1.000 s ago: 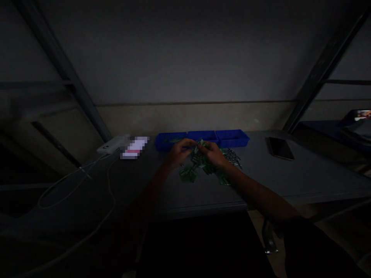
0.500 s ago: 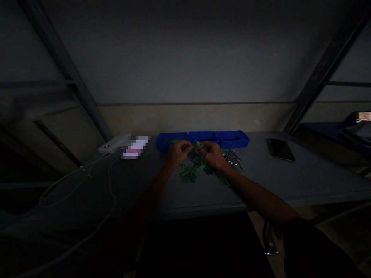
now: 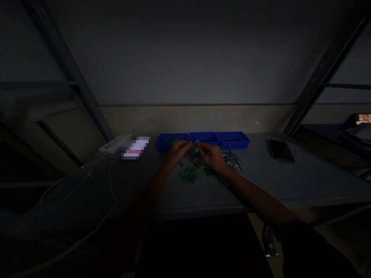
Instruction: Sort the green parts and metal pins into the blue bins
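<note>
My right hand (image 3: 213,156) is closed, its thumb and fingers pinching a small green plastic bag (image 3: 196,147) just above the table. Close by on the left, my left hand (image 3: 176,152) has its fingers pressed together at the bag's edge; what sits in them is hidden. Under my hands lies a heap of green plastic bags (image 3: 189,176), some with shiny metal pieces in or among them. To the right of my right hand is a pile of metal screws or bolts (image 3: 232,158). One loose metal piece (image 3: 181,164) lies below my left hand.
Three blue bins (image 3: 233,139) stand in a row behind my hands; the left one holds green bags. A dark phone (image 3: 281,150) lies at the right. At the left are a lit phone (image 3: 135,148), a white power strip (image 3: 114,144) and trailing cables (image 3: 110,179).
My left hand has turned, so its fingers now lie closer together beside the green bag. My right hand keeps its hold on the bag, almost in place.
</note>
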Tool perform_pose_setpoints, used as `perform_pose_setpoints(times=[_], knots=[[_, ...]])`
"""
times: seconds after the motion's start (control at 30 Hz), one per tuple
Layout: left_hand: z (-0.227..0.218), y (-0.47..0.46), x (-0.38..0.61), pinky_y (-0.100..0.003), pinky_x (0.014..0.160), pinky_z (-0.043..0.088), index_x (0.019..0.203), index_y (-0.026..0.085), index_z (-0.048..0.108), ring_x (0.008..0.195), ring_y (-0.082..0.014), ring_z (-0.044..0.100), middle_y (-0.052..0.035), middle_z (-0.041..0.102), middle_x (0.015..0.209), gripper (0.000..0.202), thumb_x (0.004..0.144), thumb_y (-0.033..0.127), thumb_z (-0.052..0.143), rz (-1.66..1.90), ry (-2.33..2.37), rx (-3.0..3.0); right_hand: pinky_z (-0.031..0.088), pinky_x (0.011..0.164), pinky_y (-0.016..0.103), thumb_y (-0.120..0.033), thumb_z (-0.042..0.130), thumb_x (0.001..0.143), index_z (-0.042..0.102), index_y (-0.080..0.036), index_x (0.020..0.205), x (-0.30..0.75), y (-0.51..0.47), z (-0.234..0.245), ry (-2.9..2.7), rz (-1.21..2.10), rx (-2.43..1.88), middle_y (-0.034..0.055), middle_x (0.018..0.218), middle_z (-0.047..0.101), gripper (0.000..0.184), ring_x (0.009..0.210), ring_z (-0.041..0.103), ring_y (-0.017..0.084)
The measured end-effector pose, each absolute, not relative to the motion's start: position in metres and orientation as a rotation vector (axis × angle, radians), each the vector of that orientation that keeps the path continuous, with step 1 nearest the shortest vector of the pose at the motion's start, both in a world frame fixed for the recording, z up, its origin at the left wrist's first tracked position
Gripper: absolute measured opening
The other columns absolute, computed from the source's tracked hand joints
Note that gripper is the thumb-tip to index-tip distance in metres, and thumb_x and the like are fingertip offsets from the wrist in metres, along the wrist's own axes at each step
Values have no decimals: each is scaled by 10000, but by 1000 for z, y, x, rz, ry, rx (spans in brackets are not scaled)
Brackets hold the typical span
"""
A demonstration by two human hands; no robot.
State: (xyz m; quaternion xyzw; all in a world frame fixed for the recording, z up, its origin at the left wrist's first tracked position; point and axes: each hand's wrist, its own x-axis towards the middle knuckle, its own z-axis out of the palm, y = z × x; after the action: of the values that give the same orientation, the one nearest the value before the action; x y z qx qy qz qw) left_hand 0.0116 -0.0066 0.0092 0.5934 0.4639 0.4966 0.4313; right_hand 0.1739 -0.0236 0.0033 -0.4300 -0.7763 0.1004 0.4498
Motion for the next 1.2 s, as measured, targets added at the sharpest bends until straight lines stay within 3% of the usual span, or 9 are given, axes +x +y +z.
perform_pose_setpoints(times=[0.17, 0.27, 0.4, 0.5, 0.6, 0.83, 0.93, 1.03, 1.2], knots=[[4, -1, 6, -187, 484, 373, 833, 169, 610, 592, -116, 569, -1, 629, 656, 305, 601, 346, 697, 1329, 1109, 1406, 441, 871, 314, -174, 531, 754, 674, -191, 1005, 171, -22, 1, -1979, 196, -982, 84, 1076, 641, 289, 966, 594, 191], [8, 4, -5, -195, 485, 395, 821, 160, 613, 594, -124, 573, -6, 620, 642, 314, 581, 337, 712, 1514, 1170, 1325, 452, 845, 315, -239, 515, 781, 690, -179, 934, 174, -19, 2, -1903, 195, -998, 96, 1114, 619, 240, 973, 587, 196], [15, 11, -25, -218, 531, 442, 823, 152, 616, 592, -119, 578, -11, 623, 666, 306, 579, 308, 714, 1803, 1206, 1139, 453, 685, 275, -205, 442, 773, 653, -171, 1014, 182, -18, 9, -1749, 255, -1061, 41, 808, 669, 321, 720, 598, 160], [15, 14, -34, -234, 591, 473, 837, 151, 617, 628, -119, 601, -23, 641, 711, 275, 606, 279, 694, 1902, 1158, 1043, 399, 593, 247, -156, 419, 714, 657, -138, 967, 187, -20, 13, -1689, 286, -1109, 1, 604, 596, 348, 575, 532, 140], [13, 15, -36, -234, 613, 479, 863, 151, 620, 679, -130, 623, -32, 655, 746, 268, 636, 285, 667, 1891, 1178, 1067, 350, 559, 239, -158, 406, 701, 662, -129, 800, 188, -22, 15, -1690, 281, -1130, 11, 595, 576, 277, 572, 507, 135], [12, 9, -27, -165, 483, 394, 1075, 175, 571, 676, -111, 624, -45, 667, 873, 387, 701, 274, 589, 1727, 1421, 1221, 363, 628, 248, -153, 394, 705, 578, -182, 582, 189, -19, 14, -1723, 180, -1198, 19, 611, 577, 222, 629, 518, 147], [14, 5, -22, -165, 438, 370, 1270, 210, 409, 595, -93, 610, -73, 649, 1010, 589, 716, 298, 586, 1592, 1423, 1239, 387, 682, 244, -79, 371, 660, 576, -185, 594, 190, -15, 11, -1738, 194, -1162, 21, 667, 617, 240, 688, 551, 150], [11, 4, -18, -183, 443, 391, 1346, 224, 292, 488, -64, 563, -95, 621, 1084, 706, 722, 349, 597, 1485, 1485, 1383, 404, 703, 246, -49, 374, 658, 615, -179, 686, 192, -9, 8, -1808, 239, -1217, 24, 733, 648, 274, 707, 575, 149], [1, 6, -11, -237, 575, 460, 1174, 169, 513, 590, -116, 594, -89, 638, 1028, 457, 750, 334, 555, 1367, 1626, 1826, 410, 805, 274, -116, 464, 740, 640, -158, 934, 193, -1, -2, -2029, 179, -1357, 68, 944, 666, 265, 876, 584, 179]])
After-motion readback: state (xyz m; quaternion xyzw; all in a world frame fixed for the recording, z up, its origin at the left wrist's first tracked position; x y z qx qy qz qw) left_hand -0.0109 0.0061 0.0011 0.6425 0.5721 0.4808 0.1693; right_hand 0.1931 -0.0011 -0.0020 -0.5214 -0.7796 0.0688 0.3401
